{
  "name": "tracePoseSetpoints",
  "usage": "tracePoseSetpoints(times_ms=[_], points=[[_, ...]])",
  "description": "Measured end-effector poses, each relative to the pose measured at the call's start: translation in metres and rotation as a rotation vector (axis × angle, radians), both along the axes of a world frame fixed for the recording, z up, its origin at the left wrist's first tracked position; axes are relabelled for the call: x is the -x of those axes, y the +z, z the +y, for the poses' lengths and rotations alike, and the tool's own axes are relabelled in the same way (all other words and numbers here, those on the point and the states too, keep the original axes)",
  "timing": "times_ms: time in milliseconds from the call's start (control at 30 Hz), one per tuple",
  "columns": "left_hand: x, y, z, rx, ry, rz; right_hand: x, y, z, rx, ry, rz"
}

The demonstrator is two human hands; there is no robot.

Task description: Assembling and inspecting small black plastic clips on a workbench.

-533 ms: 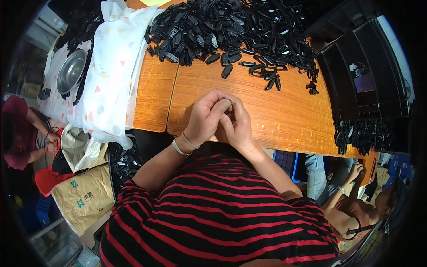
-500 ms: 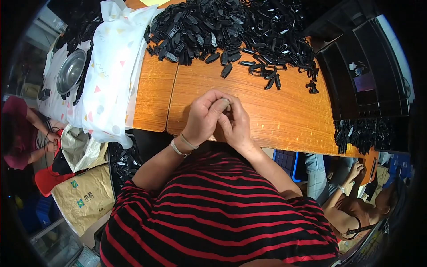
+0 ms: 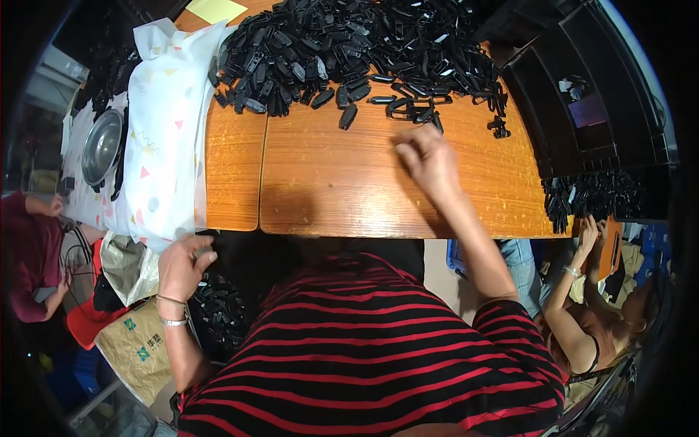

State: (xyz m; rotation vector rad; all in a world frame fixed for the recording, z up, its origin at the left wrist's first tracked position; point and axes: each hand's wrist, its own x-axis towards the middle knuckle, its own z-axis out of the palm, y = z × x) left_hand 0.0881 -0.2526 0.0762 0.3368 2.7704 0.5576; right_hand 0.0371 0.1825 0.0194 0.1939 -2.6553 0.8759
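My right hand [image 3: 432, 162] is over the table, its fingers bent downward at the near edge of a few loose black plastic frames [image 3: 411, 111]. Its fingertips are hidden, so what they hold, if anything, cannot be made out. Off the table's front edge, by the lower end of a white patterned sheet [image 3: 164, 138], my left hand [image 3: 182, 269] hovers with thumb and forefinger apart. No object shows in it. Beneath and beside it are many small black parts [image 3: 218, 309]. A large heap of black plastic casings [image 3: 306, 51] covers the far side of the table.
A metal bowl [image 3: 102, 148] stands at the left. Black bins [image 3: 582, 109] rise at the right, above a pile of thin black parts [image 3: 590, 197]. A brown paper sack [image 3: 142, 342] is at lower left. Other people sit at left [image 3: 36, 255] and right [image 3: 575, 320].
My hands, together over the table's front before, have parted. The left moved down and left past the table edge; the right moved right and forward to the loose frames. The view has shifted slightly.
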Motion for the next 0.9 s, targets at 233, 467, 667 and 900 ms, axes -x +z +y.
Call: tracePoseSetpoints(times_ms=[233, 467, 667, 900], points=[[0.078, -0.022, 0.125, -0.436, -0.166, 0.485, 0.019, 0.012, 0.041, -0.514, 0.022, 0.032], [0.139, -0.060, 0.233, -0.251, -0.154, 0.553, 0.029, 0.020, 0.034, -0.493, 0.182, -0.190], [0.141, -0.076, 0.236, -0.231, -0.146, 0.590, 0.015, 0.016, 0.006, 0.206, 0.040, -0.307], [0.133, -0.067, 0.225, -0.257, -0.127, 0.556, -0.003, -0.015, -0.011, 0.397, 0.032, -0.116]])
